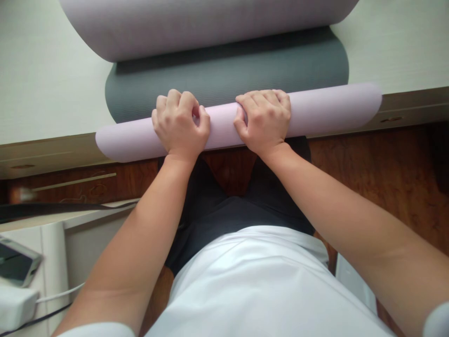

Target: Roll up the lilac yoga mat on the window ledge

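A lilac-and-grey yoga mat (228, 70) spans 12 o'clock on a pale worktop (45, 89), its near end curled over, lilac outward, along the worktop's front edge. Two bare hands grip that curled end from above, fingers bent over it: the left hand (180, 121) at 11 o'clock, the right hand (264, 117) at 1. A smartphone (16, 263) lies at 8 o'clock, beside a white cable (59, 296).

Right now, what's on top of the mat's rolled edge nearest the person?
The left hand and right hand lie on the rolled edge, curled over it. The surface beneath them is covered; its underside can't be seen.
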Action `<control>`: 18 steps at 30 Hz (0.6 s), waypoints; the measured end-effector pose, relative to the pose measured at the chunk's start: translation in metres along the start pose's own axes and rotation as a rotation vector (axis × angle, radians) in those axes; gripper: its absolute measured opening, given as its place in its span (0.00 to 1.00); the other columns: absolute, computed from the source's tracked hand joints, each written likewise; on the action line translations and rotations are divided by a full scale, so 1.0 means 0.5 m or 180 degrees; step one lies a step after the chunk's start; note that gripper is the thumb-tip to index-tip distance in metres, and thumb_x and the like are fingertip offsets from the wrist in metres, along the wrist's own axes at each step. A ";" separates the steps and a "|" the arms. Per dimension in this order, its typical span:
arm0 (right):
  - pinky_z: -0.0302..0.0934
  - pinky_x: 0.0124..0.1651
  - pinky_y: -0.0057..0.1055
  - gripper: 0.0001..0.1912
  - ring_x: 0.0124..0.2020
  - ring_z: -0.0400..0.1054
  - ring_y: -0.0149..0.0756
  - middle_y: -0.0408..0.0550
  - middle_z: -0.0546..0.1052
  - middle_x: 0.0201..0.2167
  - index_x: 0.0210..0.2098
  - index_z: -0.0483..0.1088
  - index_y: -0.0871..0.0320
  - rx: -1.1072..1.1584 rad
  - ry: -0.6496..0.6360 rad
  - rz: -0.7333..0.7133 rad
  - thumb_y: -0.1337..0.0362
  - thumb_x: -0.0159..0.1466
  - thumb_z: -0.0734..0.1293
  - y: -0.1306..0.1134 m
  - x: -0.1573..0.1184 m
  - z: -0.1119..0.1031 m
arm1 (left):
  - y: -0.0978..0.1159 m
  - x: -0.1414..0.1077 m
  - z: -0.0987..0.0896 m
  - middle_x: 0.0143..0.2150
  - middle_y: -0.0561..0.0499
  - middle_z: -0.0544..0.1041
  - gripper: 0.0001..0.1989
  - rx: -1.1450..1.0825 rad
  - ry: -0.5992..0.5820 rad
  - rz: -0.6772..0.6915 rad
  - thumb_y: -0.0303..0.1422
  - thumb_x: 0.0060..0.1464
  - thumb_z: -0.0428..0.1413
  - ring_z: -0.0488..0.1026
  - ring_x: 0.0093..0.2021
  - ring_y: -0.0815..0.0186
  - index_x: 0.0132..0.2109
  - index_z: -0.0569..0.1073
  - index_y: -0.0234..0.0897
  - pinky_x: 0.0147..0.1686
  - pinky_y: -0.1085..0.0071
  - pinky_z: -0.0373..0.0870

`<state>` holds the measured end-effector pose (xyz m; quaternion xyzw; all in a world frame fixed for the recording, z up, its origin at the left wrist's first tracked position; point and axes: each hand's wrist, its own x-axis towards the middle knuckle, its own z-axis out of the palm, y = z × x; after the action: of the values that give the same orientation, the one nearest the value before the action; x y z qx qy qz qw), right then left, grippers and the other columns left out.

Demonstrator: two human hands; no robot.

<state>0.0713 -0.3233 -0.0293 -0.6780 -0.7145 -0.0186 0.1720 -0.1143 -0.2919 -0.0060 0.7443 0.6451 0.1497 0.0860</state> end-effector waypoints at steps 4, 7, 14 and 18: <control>0.57 0.63 0.54 0.23 0.57 0.69 0.54 0.56 0.79 0.51 0.52 0.75 0.52 -0.0215 -0.0280 0.0209 0.55 0.75 0.51 -0.012 0.044 -0.033 | 0.006 0.041 -0.026 0.57 0.45 0.74 0.15 -0.0065 -0.0010 -0.0068 0.42 0.68 0.47 0.62 0.63 0.44 0.50 0.75 0.45 0.62 0.48 0.57; 0.61 0.57 0.52 0.21 0.51 0.72 0.53 0.54 0.80 0.47 0.47 0.77 0.51 -0.0209 -0.0288 0.0369 0.55 0.74 0.53 -0.018 0.074 -0.052 | 0.003 0.073 -0.035 0.53 0.44 0.76 0.16 0.0115 0.0132 -0.0039 0.43 0.67 0.47 0.69 0.56 0.47 0.45 0.77 0.45 0.55 0.51 0.64; 0.62 0.51 0.47 0.18 0.44 0.73 0.50 0.56 0.79 0.40 0.40 0.76 0.53 0.0141 -0.0256 0.0477 0.57 0.72 0.56 -0.023 0.083 -0.067 | 0.001 0.092 -0.040 0.51 0.42 0.80 0.19 0.0043 -0.0031 -0.0167 0.42 0.64 0.47 0.72 0.53 0.46 0.48 0.81 0.43 0.55 0.53 0.63; 0.63 0.46 0.43 0.18 0.39 0.72 0.47 0.57 0.78 0.38 0.36 0.75 0.55 0.0154 -0.0082 0.0470 0.56 0.71 0.57 -0.021 0.099 -0.077 | 0.009 0.107 -0.051 0.49 0.44 0.81 0.21 0.0019 0.0030 -0.0125 0.45 0.62 0.48 0.71 0.50 0.48 0.47 0.83 0.48 0.53 0.54 0.64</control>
<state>0.0683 -0.2865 0.0226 -0.7246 -0.6650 0.0201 0.1799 -0.1120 -0.2416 0.0255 0.7310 0.6605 0.1496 0.0837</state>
